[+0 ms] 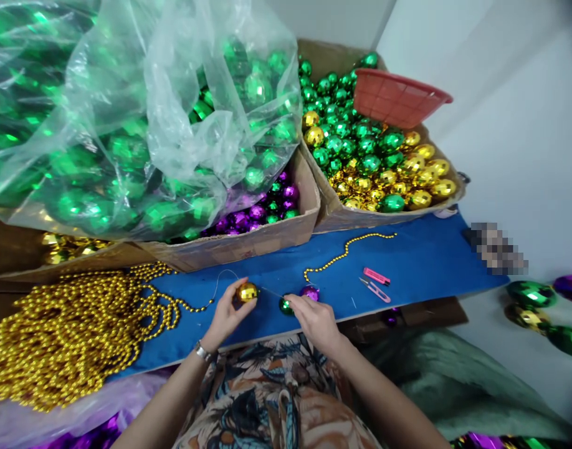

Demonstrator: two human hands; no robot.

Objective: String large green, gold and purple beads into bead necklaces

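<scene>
Now fingers of the left hand [226,315] grip a gold ball [247,292]; the right hand [316,321] pinches thread [271,291] by a green ball [285,306].

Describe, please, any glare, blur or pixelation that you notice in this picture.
Head view: glare streaks the plastic bag, softening the green balls inside; bright highlights dot the gold ball in the left hand; a pixelated patch hides detail at right.

The left hand [226,315] holds a gold ball [247,292]; the right hand [316,322] overlaps a green ball [285,305].
</scene>
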